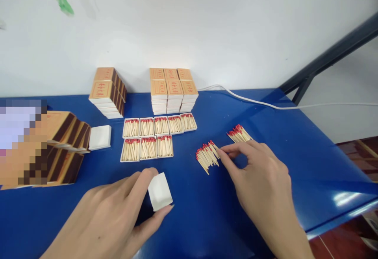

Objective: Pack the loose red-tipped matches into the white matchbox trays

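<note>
Between the thumb and fingers of my left hand (pixel 118 211) is a small white matchbox tray (pixel 160 193), tilted a little above the blue table. My right hand (pixel 260 180) is closed in a pinch at the right end of a loose row of red-tipped matches (pixel 206 156); how many it grips is hidden. A second bunch of matches (pixel 238 134) lies just beyond that hand, partly covered by it. Farther back, two rows of white trays filled with matches (pixel 147 148) sit side by side, heads pointing away from me.
Stacked matchboxes (pixel 173 89) stand against the white wall, with another stack (pixel 108 91) to their left. More boxes (pixel 63 164) spread at the left, beside a white tray (pixel 100 137). A white cable (pixel 254 100) crosses the back right of the blue table (pixel 307 152).
</note>
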`<state>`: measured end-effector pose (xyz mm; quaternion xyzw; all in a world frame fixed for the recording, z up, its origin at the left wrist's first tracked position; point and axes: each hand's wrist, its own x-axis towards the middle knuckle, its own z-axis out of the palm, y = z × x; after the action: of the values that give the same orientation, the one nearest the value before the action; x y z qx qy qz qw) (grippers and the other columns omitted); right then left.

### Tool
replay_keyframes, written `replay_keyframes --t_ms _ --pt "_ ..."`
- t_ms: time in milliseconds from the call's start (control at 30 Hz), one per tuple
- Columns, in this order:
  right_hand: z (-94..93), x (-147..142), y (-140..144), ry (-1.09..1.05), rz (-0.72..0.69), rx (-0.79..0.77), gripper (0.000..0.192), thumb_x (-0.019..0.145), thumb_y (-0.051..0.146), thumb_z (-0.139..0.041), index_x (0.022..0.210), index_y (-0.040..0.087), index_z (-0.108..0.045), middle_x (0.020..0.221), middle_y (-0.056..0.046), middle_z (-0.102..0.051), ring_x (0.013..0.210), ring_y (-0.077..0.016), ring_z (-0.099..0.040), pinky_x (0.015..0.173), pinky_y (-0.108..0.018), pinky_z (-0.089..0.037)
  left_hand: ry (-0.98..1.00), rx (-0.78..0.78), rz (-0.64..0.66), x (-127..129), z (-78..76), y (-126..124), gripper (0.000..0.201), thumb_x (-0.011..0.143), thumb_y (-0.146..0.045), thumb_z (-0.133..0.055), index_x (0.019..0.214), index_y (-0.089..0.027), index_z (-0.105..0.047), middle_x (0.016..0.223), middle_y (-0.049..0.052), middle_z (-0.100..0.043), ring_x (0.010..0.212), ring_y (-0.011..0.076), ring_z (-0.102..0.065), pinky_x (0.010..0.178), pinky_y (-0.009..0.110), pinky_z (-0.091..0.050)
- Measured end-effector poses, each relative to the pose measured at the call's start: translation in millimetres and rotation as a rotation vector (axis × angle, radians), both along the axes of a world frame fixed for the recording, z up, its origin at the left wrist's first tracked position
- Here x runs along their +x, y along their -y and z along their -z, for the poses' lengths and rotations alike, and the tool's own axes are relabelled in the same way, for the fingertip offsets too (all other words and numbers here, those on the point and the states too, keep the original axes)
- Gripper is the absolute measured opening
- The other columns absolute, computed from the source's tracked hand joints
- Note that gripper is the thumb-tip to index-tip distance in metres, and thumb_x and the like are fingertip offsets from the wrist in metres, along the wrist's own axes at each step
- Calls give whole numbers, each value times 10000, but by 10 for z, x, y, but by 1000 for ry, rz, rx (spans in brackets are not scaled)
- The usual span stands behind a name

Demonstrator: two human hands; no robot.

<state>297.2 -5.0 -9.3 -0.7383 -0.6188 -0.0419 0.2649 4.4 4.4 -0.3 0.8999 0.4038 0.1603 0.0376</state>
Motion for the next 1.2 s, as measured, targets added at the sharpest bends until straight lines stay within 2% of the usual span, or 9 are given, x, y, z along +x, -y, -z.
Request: replay_keyframes --t_ms 267,400,567,733,1200 --pt "-8 -83 22 -32 -18 -8 427 1147 539 -609 892 265 -815 883 -34 -785 876 -274 -712 750 -415 -464 -1 15 -7 -4 6 2 381 1245 -584 -396 1260 -254 -586 753 -39 -763 543 257 -785 444 398 -527" --pt "-15 -29 50 -72 -24 -22 373 1129 542 -644 934 286 -832 901 -19 -796 876 -263 -708 770 -409 -473 -4 0 -10 2 -8 -2 386 1243 -597 -393 1250 -261 -584 748 -41 -760 545 257 -786 442 396 -523" --pt "-27 169 29 -47 58 -17 316 1094 540 -677 999 302 -860 921 -28 -793 858 -266 -689 736 -404 -438 0 17 -10 -3 2 4 397 1245 -600 -383 1256 -257 -582 746 -45 -760 524 251 -779 431 396 -522" --pt "-26 297 -17 44 158 3 327 1102 515 -658 1048 272 -870 972 -68 -807 980 -333 -718 753 -435 -430 -6 18 -7 -7 14 21 401 1245 -603 -381 1253 -257 -583 743 -46 -762 522 245 -777 432 388 -515" --pt "31 287 -37 55 159 -6 283 1068 456 -673 1035 277 -888 966 -59 -796 966 -325 -711 719 -421 -417 7 18 -8 13 1 -9 389 1247 -587 -392 1247 -255 -594 751 -48 -767 521 228 -773 450 375 -517"
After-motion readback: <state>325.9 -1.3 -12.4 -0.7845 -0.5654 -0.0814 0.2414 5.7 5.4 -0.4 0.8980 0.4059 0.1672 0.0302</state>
